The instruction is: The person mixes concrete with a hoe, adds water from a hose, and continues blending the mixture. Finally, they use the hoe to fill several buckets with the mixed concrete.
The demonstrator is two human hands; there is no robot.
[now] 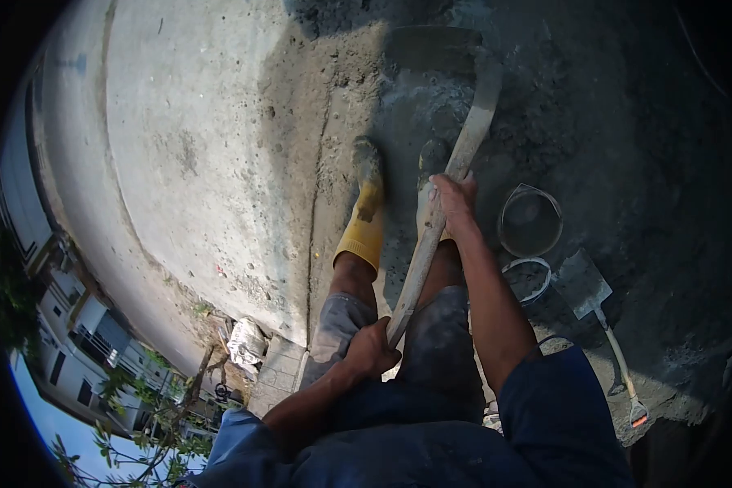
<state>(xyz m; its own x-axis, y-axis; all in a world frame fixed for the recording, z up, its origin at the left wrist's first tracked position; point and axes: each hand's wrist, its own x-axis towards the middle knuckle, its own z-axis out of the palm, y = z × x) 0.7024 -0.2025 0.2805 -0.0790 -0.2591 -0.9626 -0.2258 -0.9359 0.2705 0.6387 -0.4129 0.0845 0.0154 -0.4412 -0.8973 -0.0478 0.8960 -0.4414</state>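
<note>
A long wooden handle (419,272) runs from my lap up to a wide metal hoe blade (433,50), which rests at the grey wet mix on the ground. My left hand (371,350) is wrapped round the lower end of the handle, near my thighs. Farther up, my right hand (455,195) grips the same handle, just above the right boot. Yellow rubber boots (361,232) smeared with grey mud are on my feet, one on each side of the handle's lower line.
Right of my arm are a round bucket (530,221), a second bucket rim (527,281) and a shovel (581,285) lying flat. A pale sack (246,345) lies lower left beside paving. Pale concrete (195,138) extends left, with plants and buildings beyond.
</note>
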